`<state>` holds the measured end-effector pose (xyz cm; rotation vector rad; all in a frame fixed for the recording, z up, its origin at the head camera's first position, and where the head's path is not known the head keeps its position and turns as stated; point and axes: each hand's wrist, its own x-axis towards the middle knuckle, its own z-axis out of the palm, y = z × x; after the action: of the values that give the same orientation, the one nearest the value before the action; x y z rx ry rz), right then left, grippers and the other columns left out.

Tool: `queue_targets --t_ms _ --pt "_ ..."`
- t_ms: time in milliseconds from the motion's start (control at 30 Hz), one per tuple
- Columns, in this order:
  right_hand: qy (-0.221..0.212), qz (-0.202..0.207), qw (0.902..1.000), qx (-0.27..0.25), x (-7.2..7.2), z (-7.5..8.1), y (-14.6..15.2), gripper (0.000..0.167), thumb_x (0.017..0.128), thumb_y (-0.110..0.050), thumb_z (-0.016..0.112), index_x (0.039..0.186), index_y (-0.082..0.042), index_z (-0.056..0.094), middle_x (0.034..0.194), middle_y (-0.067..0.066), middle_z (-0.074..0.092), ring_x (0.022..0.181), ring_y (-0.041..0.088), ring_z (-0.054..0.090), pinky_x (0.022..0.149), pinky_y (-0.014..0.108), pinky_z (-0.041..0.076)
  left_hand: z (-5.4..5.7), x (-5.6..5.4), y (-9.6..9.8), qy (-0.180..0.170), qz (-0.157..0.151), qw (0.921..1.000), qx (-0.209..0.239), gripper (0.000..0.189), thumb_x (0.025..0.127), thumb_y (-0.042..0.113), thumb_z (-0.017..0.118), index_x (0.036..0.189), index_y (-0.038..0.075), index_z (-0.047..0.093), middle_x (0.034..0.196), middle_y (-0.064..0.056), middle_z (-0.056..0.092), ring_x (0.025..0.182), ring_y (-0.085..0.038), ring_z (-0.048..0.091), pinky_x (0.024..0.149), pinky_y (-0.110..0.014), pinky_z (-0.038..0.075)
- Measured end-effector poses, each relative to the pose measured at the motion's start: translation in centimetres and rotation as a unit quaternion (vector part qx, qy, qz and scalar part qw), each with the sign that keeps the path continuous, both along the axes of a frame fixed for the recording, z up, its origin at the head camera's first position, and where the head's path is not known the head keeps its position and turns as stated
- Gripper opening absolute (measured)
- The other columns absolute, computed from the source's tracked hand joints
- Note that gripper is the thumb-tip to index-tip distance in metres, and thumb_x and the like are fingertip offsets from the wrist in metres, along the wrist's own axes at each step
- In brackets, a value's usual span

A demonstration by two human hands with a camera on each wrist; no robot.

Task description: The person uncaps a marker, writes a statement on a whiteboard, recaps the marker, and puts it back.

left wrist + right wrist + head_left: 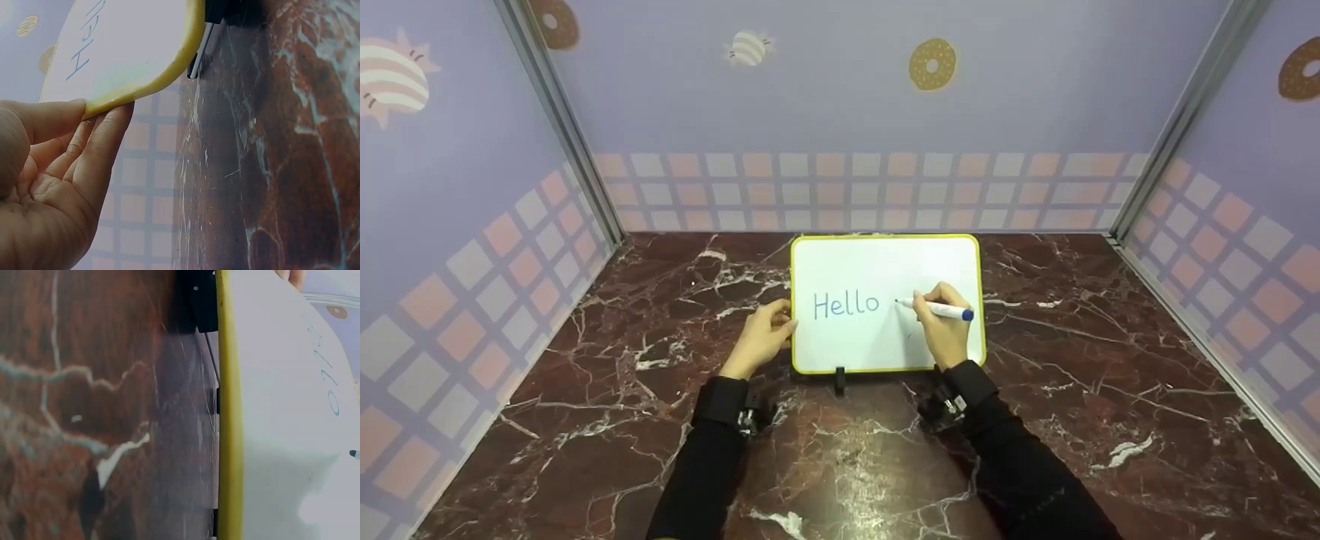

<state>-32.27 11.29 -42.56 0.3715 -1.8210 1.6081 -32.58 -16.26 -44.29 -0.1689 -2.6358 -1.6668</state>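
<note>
A whiteboard [847,262] with a yellow rim leans on a black stand [840,380], and blue handwriting, "Hello" [846,304], runs across its left half. My left hand [763,335] pinches the board's left edge; in the left wrist view the thumb [59,117] lies on the front and fingers reach behind. Held in my right hand [946,334] is a white marker [952,310] with a blue end, its tip at the board just right of the "o". Only the dark marker tip [354,453] shows in the right wrist view; the right hand is out of it.
The board stands on a dark red marbled table [645,405] with white veins. Lilac panels [840,112] with pink and white squares enclose the back and both sides, joined by metal corner posts [1177,127]. A small dark mark [910,335] shows low on the board.
</note>
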Motion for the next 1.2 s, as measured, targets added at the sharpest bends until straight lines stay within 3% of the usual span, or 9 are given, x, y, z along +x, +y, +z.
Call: queue_targets --t_ms 300,700,1000,1200 --pt "-0.006 0.008 0.9999 0.001 -0.27 -0.12 0.09 0.025 0.087 0.009 0.065 0.068 0.014 0.051 0.066 0.026 0.061 0.054 0.008 0.056 0.052 0.013 0.043 0.02 0.08 0.06 -0.002 0.002 1.0000 0.004 0.039 0.100 0.004 0.055 0.138 -0.004 0.050 0.123 -0.030 0.062 0.114 -0.041 0.064 0.089 -0.043 0.061" --pt "-0.006 0.017 0.9998 0.009 -0.06 -0.15 0.74 0.029 0.086 0.014 0.060 0.062 0.013 0.043 0.057 0.016 0.052 0.048 0.004 0.048 0.047 0.013 0.034 0.25 0.11 -0.08 -0.002 -0.010 0.9999 0.013 0.034 0.100 0.003 0.054 0.134 -0.004 0.051 0.119 -0.029 0.063 0.111 -0.041 0.065 0.088 -0.043 0.062" --pt "-0.010 0.016 0.9998 -0.011 -0.40 -0.01 0.68 0.025 0.087 0.013 0.062 0.067 0.017 0.048 0.063 0.022 0.057 0.053 0.009 0.053 0.051 0.014 0.039 -0.01 0.07 -0.04 -0.002 -0.007 0.9999 0.010 0.036 0.100 0.002 0.054 0.135 -0.006 0.050 0.122 -0.031 0.062 0.114 -0.042 0.064 0.089 -0.043 0.061" --pt "-0.028 0.018 0.9994 -0.003 -0.40 -0.28 1.02 0.028 0.087 0.013 0.061 0.064 0.014 0.045 0.058 0.010 0.053 0.050 0.006 0.049 0.049 0.013 0.035 0.00 0.04 -0.01 -0.001 -0.006 0.9999 0.011 0.036 0.100 0.002 0.054 0.135 -0.006 0.050 0.121 -0.031 0.062 0.113 -0.042 0.064 0.088 -0.044 0.061"
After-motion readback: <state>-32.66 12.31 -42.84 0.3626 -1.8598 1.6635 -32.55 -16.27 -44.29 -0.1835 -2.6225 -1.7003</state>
